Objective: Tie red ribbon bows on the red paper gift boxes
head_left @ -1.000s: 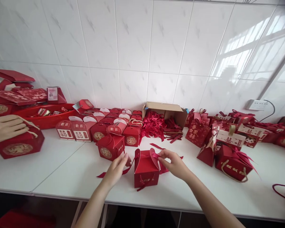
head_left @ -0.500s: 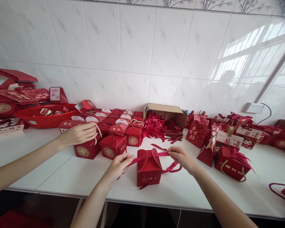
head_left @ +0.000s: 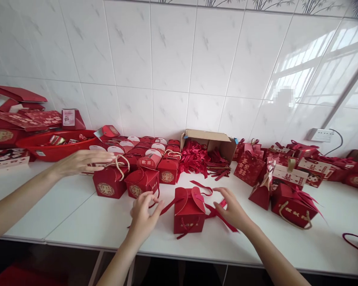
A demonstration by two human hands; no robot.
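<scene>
In the head view a red gift box (head_left: pixel 189 214) stands upright on the white table, its curved top flaps folded together. A dark red ribbon (head_left: pixel 168 205) passes through the top, its ends hanging loose to both sides. My left hand (head_left: pixel 144 214) is left of the box, thumb and fingers apart, close to one ribbon end; part of that ribbon is hidden behind the hand. To the box's right, my right hand (head_left: pixel 232 208) is open above the other ribbon end (head_left: pixel 223 220). Neither hand touches the box.
Another person's hand (head_left: pixel 86 161) reaches in from the left by a rope-handled red box (head_left: pixel 110 184). A cardboard carton (head_left: pixel 210 136) with red ribbons (head_left: pixel 193 159) stands by the wall. A red basin (head_left: pixel 62 151) is at left; finished-looking boxes (head_left: pixel 294 206) crowd the right.
Both my hands have let go of the ribbon, and its ends have dropped to the sides of the box. The other person's hand has moved left, off the rope handle.
</scene>
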